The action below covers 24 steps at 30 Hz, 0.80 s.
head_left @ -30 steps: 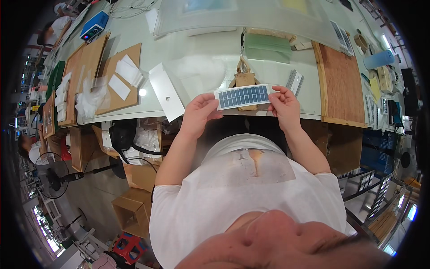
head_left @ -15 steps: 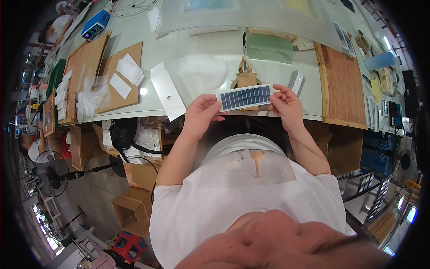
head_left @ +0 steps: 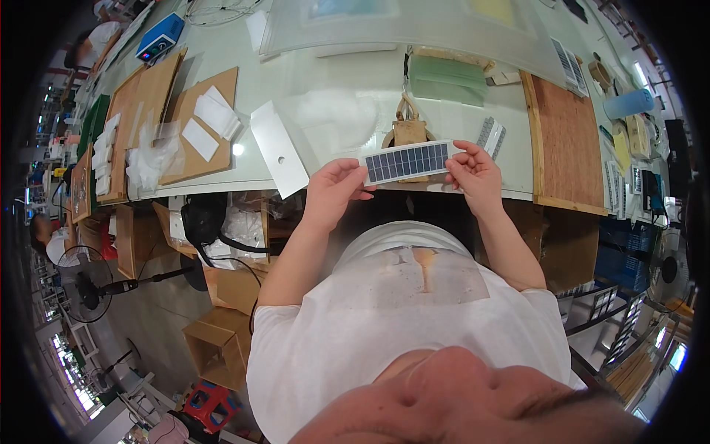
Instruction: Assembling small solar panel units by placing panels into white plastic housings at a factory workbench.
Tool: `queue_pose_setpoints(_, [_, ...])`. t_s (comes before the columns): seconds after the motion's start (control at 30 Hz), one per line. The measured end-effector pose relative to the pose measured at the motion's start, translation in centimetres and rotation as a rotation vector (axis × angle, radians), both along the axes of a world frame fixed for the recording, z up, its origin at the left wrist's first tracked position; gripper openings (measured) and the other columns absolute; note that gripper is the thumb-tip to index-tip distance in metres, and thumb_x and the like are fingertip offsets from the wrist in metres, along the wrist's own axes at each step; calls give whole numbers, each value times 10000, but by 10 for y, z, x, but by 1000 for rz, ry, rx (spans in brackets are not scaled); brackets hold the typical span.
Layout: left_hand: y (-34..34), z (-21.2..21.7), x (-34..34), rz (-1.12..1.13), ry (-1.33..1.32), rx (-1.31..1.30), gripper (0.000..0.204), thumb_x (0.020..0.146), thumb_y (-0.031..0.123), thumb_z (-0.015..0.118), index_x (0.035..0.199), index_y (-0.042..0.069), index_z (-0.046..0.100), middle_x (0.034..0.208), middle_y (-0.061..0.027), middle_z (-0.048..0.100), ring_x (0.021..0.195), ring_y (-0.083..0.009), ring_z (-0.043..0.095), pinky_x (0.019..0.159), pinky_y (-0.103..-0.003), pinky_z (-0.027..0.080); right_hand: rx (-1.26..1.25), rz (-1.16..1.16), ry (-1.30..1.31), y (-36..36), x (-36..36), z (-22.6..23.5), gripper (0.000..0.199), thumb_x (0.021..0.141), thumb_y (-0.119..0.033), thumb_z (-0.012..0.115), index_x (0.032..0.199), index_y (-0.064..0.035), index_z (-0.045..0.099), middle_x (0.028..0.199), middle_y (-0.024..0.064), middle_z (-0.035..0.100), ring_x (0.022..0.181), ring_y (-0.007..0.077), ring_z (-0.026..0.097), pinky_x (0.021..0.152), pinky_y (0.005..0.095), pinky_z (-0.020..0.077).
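Note:
A small solar panel (head_left: 407, 162), dark blue cells in a white frame, is held up between my two hands over the table's front edge. My left hand (head_left: 337, 186) pinches its left end, and my right hand (head_left: 474, 175) grips its right end. The panel tilts slightly, its right end farther from me. Just behind it stands a tan block-shaped fixture (head_left: 409, 132), partly hidden by the panel. Left of my left hand lies a white rectangular plate (head_left: 279, 150) with a small hole. Beyond my right hand rests a stack of narrow strips (head_left: 491, 138).
A wooden board (head_left: 566, 140) lies at the right, with a blue cylinder (head_left: 628, 103) past it. Green sheets (head_left: 447, 80) sit behind the fixture. White pieces (head_left: 216, 113) lie on cardboard at left, near a blue device box (head_left: 160, 37). A translucent sheet (head_left: 414, 26) overhangs the far side.
Almost nothing differs. Both hands keep hold of the solar panel, and the whole view has shifted very slightly.

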<state>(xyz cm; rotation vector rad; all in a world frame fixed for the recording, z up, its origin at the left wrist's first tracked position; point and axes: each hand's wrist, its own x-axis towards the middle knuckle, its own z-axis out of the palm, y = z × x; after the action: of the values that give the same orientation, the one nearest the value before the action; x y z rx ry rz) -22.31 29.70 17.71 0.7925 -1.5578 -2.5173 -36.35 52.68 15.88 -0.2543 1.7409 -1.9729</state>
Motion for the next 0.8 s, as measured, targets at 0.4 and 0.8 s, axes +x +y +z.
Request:
queue_pose_setpoints(0.4, [0, -8, 0, -5, -40, -134, 210, 866, 100, 668, 1036, -13, 618, 870, -77, 695, 708, -111, 662, 476, -184, 409, -1, 53, -51, 5, -5, 4, 363, 879, 6, 572, 1237, -24, 518, 880, 38, 609, 662, 93, 606, 526, 200, 465])
queue_pose_setpoints(0.8, [-1, -7, 1, 19, -24, -153, 193, 848, 72, 682, 1010, -19, 627, 850, -80, 696, 682, -101, 657, 456, -177, 401, 65, 125, -17, 5, -9, 11, 432, 843, 62, 532, 1265, -21, 498, 899, 48, 616, 668, 91, 613, 556, 202, 492])
